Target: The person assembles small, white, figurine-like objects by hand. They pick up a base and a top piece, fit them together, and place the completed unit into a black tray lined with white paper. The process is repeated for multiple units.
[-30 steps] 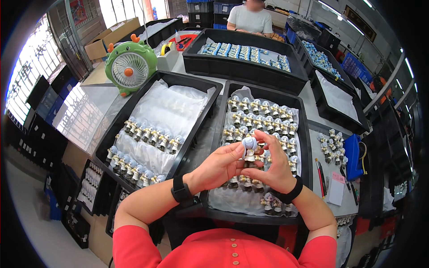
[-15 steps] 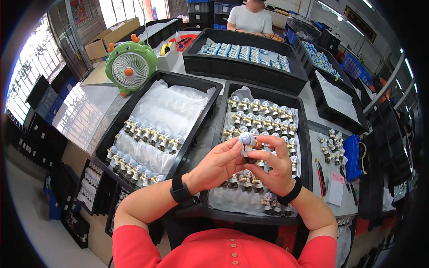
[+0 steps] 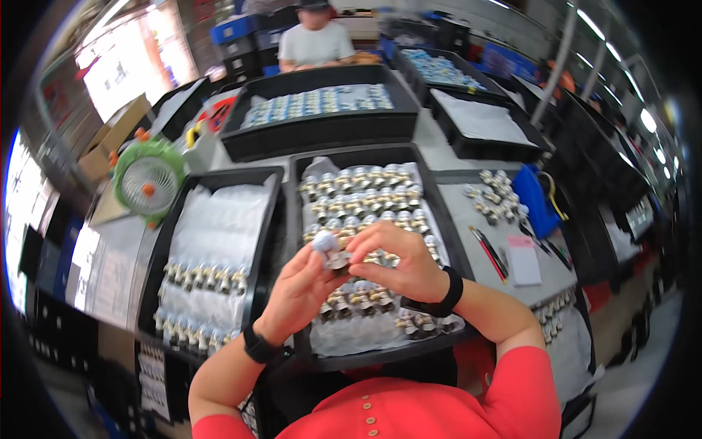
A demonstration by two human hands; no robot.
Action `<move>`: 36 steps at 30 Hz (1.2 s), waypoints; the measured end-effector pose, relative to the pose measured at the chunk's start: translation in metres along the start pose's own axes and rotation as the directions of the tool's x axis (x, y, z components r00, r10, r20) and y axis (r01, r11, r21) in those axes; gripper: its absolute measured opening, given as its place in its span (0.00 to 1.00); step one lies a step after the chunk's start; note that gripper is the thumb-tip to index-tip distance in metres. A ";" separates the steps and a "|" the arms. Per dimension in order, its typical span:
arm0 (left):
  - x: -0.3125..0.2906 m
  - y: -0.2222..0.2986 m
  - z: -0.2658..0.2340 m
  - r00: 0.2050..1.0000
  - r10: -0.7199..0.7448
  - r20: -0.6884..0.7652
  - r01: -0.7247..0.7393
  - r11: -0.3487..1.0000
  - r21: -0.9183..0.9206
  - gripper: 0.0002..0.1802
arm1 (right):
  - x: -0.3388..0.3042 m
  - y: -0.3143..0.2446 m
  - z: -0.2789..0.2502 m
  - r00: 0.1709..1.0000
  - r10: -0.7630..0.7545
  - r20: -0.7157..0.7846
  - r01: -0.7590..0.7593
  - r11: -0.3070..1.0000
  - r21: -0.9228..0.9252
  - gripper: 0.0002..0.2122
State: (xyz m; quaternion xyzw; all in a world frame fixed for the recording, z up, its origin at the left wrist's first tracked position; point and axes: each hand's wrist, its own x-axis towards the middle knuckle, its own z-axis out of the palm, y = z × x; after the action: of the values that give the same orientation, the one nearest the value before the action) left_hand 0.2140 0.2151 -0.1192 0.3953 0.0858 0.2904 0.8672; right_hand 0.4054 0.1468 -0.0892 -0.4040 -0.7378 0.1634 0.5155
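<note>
A small toy figurine (image 3: pixel 325 243) with a pale blue-grey head and a whitish body is held up over the middle tray. My left hand (image 3: pixel 294 291) grips it between thumb and fingers. Closed from the other side, my right hand (image 3: pixel 401 262) has its thumb and fingertips on the figurine's body. Blur hides the finer details of the piece. Below both hands lies a black tray (image 3: pixel 455 252) lined with white sheeting, filled with rows of similar figurines (image 3: pixel 358 178). To the left, another black tray (image 3: pixel 265 252) has two rows of figurines (image 3: pixel 206 278) on its white sheet.
A green fan (image 3: pixel 148 181) stands at the left. Behind are a deep black tray (image 3: pixel 322 132) of blue pieces and a person (image 3: pixel 316 44) in white. On the right lie loose figurines (image 3: pixel 497 196), pens (image 3: pixel 488 252), a notepad (image 3: pixel 523 265) and a blue holder (image 3: pixel 535 199).
My view has swung to the right, so the trays and fan appear shifted left. Both hands keep hold of the figurine, which looks turned and tilted compared with before.
</note>
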 end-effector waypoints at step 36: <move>0.004 -0.008 -0.012 0.996 -0.013 -0.090 0.005 0.996 -0.087 0.20 | 0.014 -0.016 -0.092 0.798 0.594 -0.102 -0.453 0.703 0.548 0.13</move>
State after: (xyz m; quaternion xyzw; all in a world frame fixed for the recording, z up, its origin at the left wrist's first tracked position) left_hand 0.2158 0.2207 -0.1329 0.3433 0.1143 0.3075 0.8801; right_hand 0.4788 0.1316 -0.0321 -0.4700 -0.4450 0.4317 0.6283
